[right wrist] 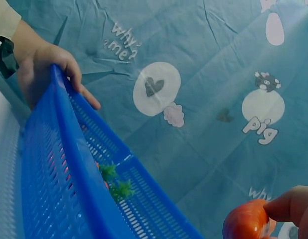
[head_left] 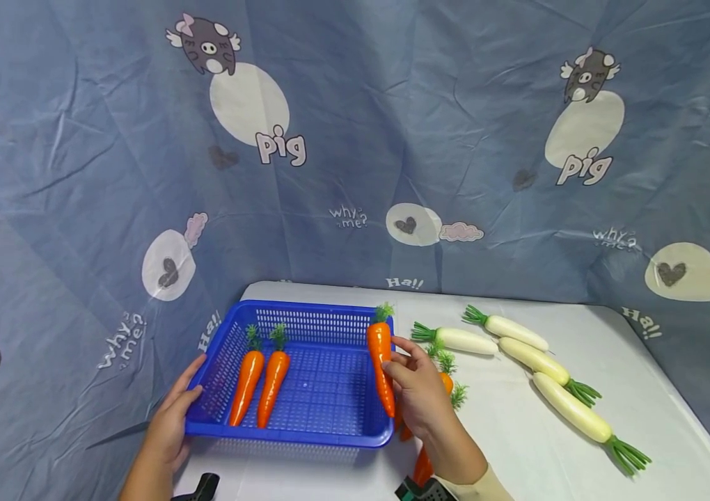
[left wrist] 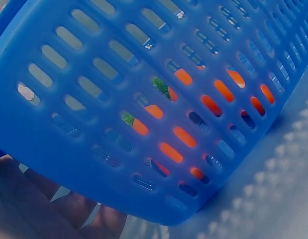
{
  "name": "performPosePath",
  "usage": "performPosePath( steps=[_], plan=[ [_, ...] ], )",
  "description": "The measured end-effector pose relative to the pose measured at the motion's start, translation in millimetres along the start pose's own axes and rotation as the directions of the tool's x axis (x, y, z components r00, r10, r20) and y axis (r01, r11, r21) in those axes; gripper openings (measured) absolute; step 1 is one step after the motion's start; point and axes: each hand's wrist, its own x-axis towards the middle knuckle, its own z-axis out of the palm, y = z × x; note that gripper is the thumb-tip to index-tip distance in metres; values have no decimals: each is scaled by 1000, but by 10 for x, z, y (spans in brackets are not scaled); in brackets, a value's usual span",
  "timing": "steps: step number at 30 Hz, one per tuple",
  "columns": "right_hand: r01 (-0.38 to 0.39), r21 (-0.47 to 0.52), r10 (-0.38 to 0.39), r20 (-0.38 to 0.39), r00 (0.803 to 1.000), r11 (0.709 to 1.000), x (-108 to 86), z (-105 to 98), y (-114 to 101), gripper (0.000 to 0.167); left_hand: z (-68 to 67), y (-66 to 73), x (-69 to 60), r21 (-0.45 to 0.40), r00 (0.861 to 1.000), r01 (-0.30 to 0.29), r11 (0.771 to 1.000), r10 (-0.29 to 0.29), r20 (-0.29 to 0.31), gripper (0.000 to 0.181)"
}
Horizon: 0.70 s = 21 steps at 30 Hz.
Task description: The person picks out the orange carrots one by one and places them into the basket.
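Observation:
A blue plastic basket (head_left: 292, 437) with slotted walls stands on the white table. My left hand (head_left: 170, 417) grips its left rim, as the right wrist view also shows. Inside, at the left, two orange carrots (head_left: 246, 386) with green tops lie side by side. Over the basket's right rim my right hand (head_left: 422, 396) pinches another carrot (head_left: 380, 351) between thumb and fingers, its leafy top pointing away from me. More carrots (head_left: 424, 467) lie on the table right of the basket, partly hidden beneath the right hand and forearm.
White radishes with green stalks lie to the right: one radish (head_left: 464, 341) near the basket, others (head_left: 571, 407) farther right. A blue printed cloth (head_left: 355, 174) rises behind the table (head_left: 643, 390) and along its sides.

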Motion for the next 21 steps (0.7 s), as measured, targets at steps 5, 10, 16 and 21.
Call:
performPosePath(
  steps=[5, 10, 16, 21],
  plan=[
    [15, 24, -15, 25, 1000, 1000, -1, 44, -5, 56, -2, -26, 14, -14, 1000, -16, 1000, 17, 11, 56],
    [12, 22, -12, 30, 999, 1000, 1, 91, -5, 55, 23, 16, 21, 34, 999, 40, 999, -39, -32, 56],
    [13, 2, -13, 31, 999, 1000, 2, 121, 6, 54, 5, -7, 13, 13, 1000, 10, 1000, -9, -9, 56],
    [10, -1, -10, 44, 999, 1000, 28, 162, 5, 56, -12, -23, 17, -2, 1000, -2, 1000, 2, 0, 55]
  ],
)
